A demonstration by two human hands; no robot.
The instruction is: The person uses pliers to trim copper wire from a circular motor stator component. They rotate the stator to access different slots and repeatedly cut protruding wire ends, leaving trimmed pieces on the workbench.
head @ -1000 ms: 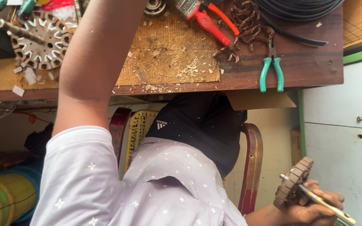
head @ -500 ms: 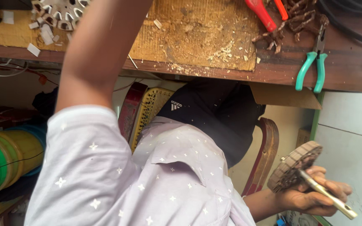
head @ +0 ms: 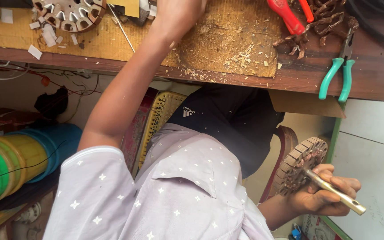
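A wound stator (head: pixel 302 165) held low beside the chair while the other arm reached up over the counter (head: pixel 245 84).

The right hand (head: pixel 323 195) kept its grip pinched round the stator's brass shaft (head: pixel 334 192), well below the counter, probably to keep the core clear of the clutter above. The left hand (head: pixel 178 11) lay on the sawdust-strewn board (head: pixel 227 42); the top edge cut its fingers off, so its grip could not be told. Green-handled pliers (head: pixel 336 73) lay near the counter's edge, and a second stator (head: pixel 70 13) was partly cropped.

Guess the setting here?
Probably a small motor-repair workshop: right hand holds a round slotted stator with a brass shaft, green-handled pliers on the worn wooden bench, another slotted core.
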